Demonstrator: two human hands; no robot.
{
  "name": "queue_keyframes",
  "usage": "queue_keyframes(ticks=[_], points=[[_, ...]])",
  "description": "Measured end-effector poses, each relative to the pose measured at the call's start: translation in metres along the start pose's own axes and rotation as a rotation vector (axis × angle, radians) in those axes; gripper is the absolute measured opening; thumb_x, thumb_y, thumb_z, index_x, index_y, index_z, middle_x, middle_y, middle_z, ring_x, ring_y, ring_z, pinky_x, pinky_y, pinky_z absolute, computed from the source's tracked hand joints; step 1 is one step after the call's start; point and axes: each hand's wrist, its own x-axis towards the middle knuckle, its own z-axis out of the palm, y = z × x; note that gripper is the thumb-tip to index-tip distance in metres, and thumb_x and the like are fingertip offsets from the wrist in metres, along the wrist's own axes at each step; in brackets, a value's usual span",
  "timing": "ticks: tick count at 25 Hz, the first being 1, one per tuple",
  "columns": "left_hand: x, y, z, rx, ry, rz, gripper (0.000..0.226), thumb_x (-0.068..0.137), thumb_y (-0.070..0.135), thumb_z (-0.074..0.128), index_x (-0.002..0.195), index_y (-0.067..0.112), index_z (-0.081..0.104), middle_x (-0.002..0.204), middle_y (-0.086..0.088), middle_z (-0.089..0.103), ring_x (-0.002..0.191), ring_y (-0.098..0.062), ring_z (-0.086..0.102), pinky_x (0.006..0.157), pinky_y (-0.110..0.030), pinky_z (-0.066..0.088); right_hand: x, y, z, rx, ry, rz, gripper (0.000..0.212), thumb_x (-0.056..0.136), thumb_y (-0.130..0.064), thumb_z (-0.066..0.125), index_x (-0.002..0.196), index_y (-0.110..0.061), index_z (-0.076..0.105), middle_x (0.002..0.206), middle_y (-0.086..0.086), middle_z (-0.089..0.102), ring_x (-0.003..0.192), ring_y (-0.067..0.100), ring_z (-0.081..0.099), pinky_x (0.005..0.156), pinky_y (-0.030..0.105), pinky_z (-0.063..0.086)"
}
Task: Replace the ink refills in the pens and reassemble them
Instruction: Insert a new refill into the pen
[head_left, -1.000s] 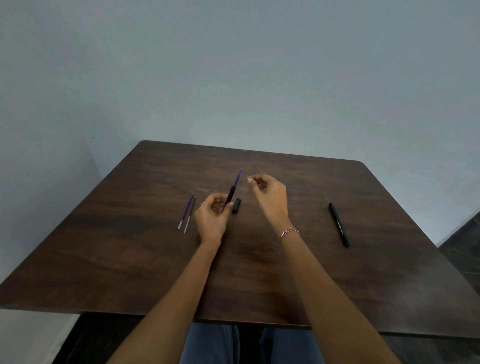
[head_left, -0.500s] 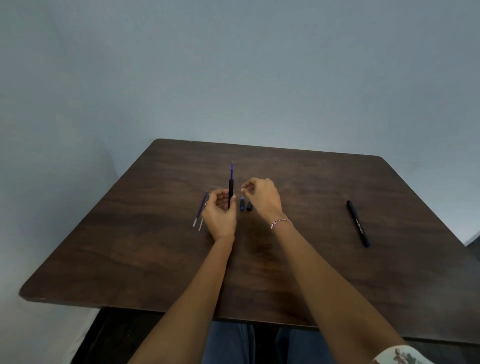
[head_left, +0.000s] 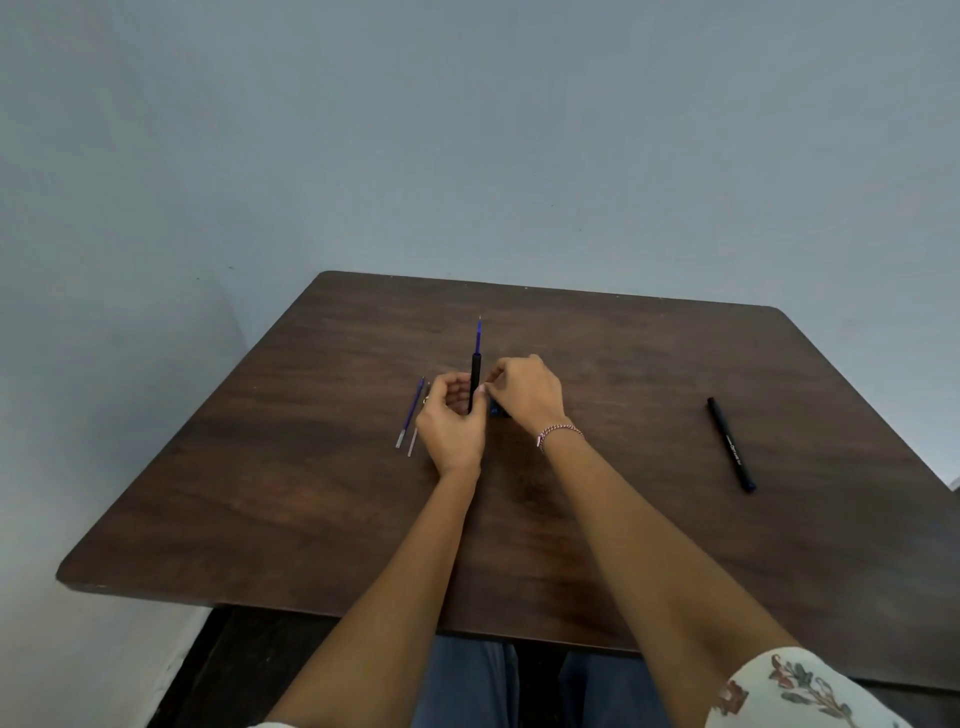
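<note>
Grips the black pen barrel (head_left: 475, 384) upright in the left hand (head_left: 451, 423), fingers curled round its lower part, above the middle of the table (head_left: 623, 519). Out of the top of the barrel, the blue refill (head_left: 478, 338), tip upward, much of its length showing. Held upright most probably so that the refill does not slide out and the open end is free for the other hand.

Right hand (head_left: 524, 395) just beside the barrel, fingers curled downward, fingertips very near it. Cannot tell whether pinching something small or holding nothing. Under this hand, partly hidden, a small dark piece (head_left: 497, 412) with some blue, lying on the table. Perhaps the front section of the pen, but too small to say.

Just left of the left hand, two loose refills (head_left: 413, 415) side by side on the table, one blue and one paler; impossible to say which is new. Well apart to the right, a second black pen (head_left: 730, 444), seemingly whole. On the right wrist, a bracelet (head_left: 558, 431).

Nothing in the way of the barrel itself. Only the right hand covers the small piece, and the loose refills, so near the left hand, could roll if touched.
</note>
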Motion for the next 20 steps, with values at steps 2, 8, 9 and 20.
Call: queue_keyframes(ticks=[2,8,9,20], points=[[0.000,-0.001,0.000,0.004,0.001,0.004,0.021,0.078,0.007,0.075,0.093,0.016,0.064,0.085,0.010,0.065,0.077,-0.001,0.064,0.071,-0.016,0.054,0.000,-0.002,0.000,0.009,-0.010,0.011,0.016,0.087,-0.030,0.064,0.096,-0.019,0.072,0.095,0.004,0.070,0.110,0.019,0.054,0.067,0.028,0.039],[0.001,-0.001,0.001,0.016,-0.003,-0.011,0.021,0.078,0.007,0.074,0.094,0.017,0.064,0.085,0.011,0.064,0.079,-0.002,0.063,0.071,-0.016,0.053,0.001,-0.017,0.002,0.040,-0.085,0.052,0.020,0.089,-0.009,0.053,0.099,-0.008,0.071,0.099,0.013,0.069,0.094,0.029,0.064,0.071,0.032,0.047],[0.000,-0.001,0.001,0.015,-0.001,-0.007,0.021,0.078,0.007,0.074,0.094,0.017,0.064,0.084,0.013,0.064,0.078,-0.001,0.063,0.070,-0.014,0.053,0.002,-0.019,0.002,0.021,-0.087,0.051,0.021,0.090,-0.008,0.052,0.100,-0.007,0.071,0.100,0.015,0.068,0.095,0.031,0.064,0.073,0.032,0.048],[0.002,-0.001,0.002,-0.003,-0.002,-0.037,0.025,0.078,0.007,0.074,0.092,0.022,0.062,0.083,0.018,0.062,0.076,0.007,0.062,0.068,-0.008,0.050,0.005,-0.021,0.008,-0.096,-0.076,0.029,0.014,0.090,-0.006,0.054,0.093,0.001,0.066,0.100,0.020,0.066,0.099,0.035,0.060,0.072,0.035,0.047]])
